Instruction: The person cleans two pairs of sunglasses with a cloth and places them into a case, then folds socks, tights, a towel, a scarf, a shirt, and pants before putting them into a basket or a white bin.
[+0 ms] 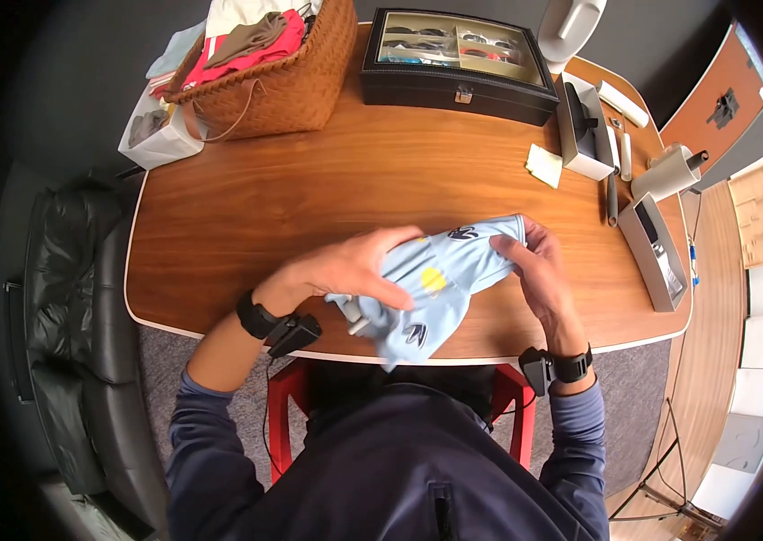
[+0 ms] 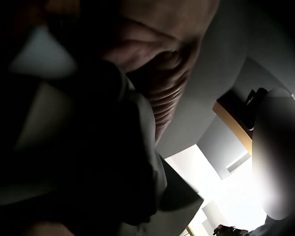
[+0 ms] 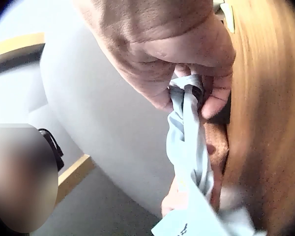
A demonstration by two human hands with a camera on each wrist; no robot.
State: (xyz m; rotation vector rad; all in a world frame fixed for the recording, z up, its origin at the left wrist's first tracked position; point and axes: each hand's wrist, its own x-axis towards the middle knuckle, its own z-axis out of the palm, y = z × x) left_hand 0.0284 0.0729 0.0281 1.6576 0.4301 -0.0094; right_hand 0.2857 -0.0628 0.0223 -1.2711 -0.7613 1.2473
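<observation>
A light blue piece of clothing (image 1: 440, 284) with a yellow spot and dark prints is held up over the table's near edge. My right hand (image 1: 544, 270) pinches its right end between thumb and fingers; in the right wrist view the cloth (image 3: 189, 132) hangs in folds from those fingertips. On the other side my left hand (image 1: 354, 266) grips the cloth, its thumb lying across the front and some fingers hidden by the fabric. The left wrist view is very dark, with the left hand (image 2: 160, 64) at the top and shadowed cloth below.
A woven basket (image 1: 309, 86) of clothes stands back left, beside a white bin (image 1: 170, 149). A black glasses case (image 1: 454, 99) sits at the back. Sticky notes (image 1: 544, 166), a grey box (image 1: 652, 252) and a white cylinder (image 1: 666, 176) are on the right of the wooden table (image 1: 246, 198).
</observation>
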